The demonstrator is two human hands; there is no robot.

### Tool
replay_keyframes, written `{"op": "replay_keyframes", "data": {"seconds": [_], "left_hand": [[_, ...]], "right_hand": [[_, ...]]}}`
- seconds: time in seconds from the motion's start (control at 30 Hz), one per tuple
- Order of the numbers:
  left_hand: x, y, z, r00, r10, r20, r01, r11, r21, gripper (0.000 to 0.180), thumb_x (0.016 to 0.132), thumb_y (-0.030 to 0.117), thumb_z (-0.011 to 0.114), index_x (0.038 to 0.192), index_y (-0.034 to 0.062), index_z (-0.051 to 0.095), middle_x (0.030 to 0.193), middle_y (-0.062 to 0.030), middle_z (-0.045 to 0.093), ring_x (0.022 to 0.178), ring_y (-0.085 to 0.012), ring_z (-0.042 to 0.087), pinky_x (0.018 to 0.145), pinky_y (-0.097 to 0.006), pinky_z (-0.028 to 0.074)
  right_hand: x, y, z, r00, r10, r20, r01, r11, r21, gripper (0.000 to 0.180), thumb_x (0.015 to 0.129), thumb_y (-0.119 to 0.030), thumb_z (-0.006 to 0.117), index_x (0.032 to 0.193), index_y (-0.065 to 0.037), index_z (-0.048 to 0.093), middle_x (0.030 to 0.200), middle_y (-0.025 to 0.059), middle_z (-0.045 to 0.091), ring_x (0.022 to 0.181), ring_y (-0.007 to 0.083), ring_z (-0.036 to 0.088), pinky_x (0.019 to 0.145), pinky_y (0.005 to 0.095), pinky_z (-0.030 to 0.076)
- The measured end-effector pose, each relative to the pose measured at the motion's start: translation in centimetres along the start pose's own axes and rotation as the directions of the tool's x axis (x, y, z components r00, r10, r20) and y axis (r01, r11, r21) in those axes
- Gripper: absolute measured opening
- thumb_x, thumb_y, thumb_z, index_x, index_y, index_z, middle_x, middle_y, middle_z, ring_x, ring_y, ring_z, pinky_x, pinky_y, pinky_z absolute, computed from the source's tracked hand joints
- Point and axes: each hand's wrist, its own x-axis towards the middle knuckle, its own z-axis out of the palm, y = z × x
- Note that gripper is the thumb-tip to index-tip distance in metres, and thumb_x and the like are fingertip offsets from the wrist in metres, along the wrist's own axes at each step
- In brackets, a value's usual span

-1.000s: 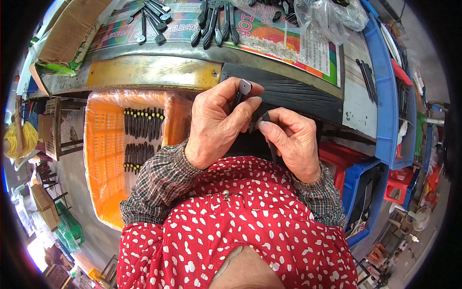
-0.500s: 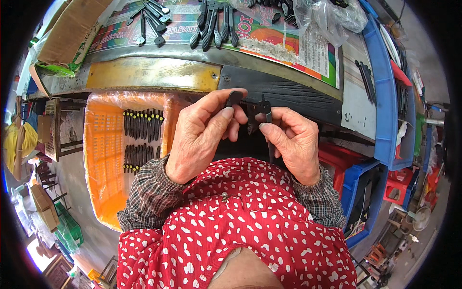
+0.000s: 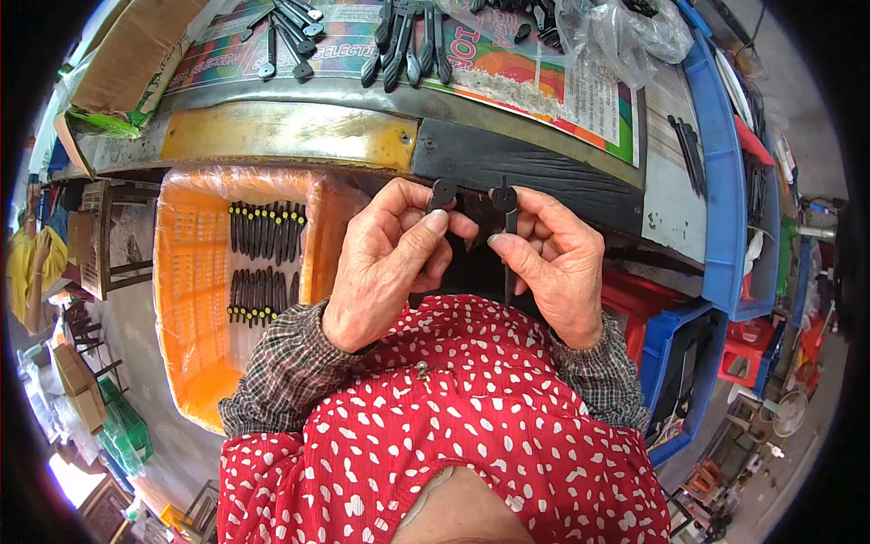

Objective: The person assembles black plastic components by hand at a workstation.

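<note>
In front of my waist, my left hand [image 3: 381, 263] pinches a black part with a round, pierced end [image 3: 444, 192] between thumb and fingers. My right hand [image 3: 560, 263] grips a slim black part with a round head and a narrow tip [image 3: 504, 199]; its stem runs down past my thumb. The two round ends stand close side by side, apart from each other. Much of each part is hidden by my fingers. On the bench ahead lie black handle pieces [image 3: 395, 54] and long dark pieces with round pale ends [image 3: 288, 43].
At my left stands an orange plastic basket [image 3: 186, 299] lined with clear film, holding rows of black parts with yellow dots [image 3: 263, 227]. The bench edge [image 3: 290, 136] runs across ahead. Blue bins [image 3: 716, 181] and a red stool [image 3: 634, 304] are on the right. A cardboard box [image 3: 127, 54] sits far left.
The round end in my left hand has turned to show its flat, pierced face. In my right hand, the other part's head has also turned its face into view.
</note>
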Motion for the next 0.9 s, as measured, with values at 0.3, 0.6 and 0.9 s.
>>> {"op": "replay_keyframes", "data": {"seconds": [0.3,0.6,0.9], "left_hand": [[0.2,-0.7,-1.0,0.993,0.049,0.105,-0.063,0.989,0.137,0.012,0.090,0.008,0.058,0.099,0.0004,0.059,0.094,-0.0059,0.063,0.071,-0.0069,0.053,0.060,-0.020,0.044],[0.6,-0.5,-0.2,0.986,0.149,0.069,-0.164,0.916,0.365,0.013,0.085,0.007,0.064,0.094,-0.0025,0.066,0.073,0.0023,0.060,0.064,-0.0017,0.048,0.054,-0.018,0.040],[0.9,-0.8,0.2,0.993,0.074,0.092,-0.094,0.968,0.234,0.014,0.087,0.008,0.063,0.098,-0.0010,0.065,0.074,0.0002,0.061,0.057,-0.0033,0.048,0.050,-0.017,0.038]], "right_hand": [[0.0,-0.2,0.0,1.000,-0.009,0.002,0.009,1.000,-0.024,0.043,0.081,0.001,0.067,0.121,0.004,0.052,0.078,-0.0021,0.052,0.059,-0.0006,0.046,0.048,0.0138,0.039],[0.0,0.2,0.2,0.997,-0.075,0.024,0.077,0.995,-0.070,0.045,0.081,0.000,0.068,0.122,0.001,0.052,0.082,-0.0010,0.056,0.064,-0.0003,0.050,0.052,0.0139,0.041],[0.2,0.5,0.3,0.995,-0.088,0.047,0.090,0.995,-0.030,0.045,0.081,-0.001,0.068,0.122,0.001,0.052,0.084,0.0018,0.061,0.063,0.0006,0.053,0.051,0.0142,0.043]]}}
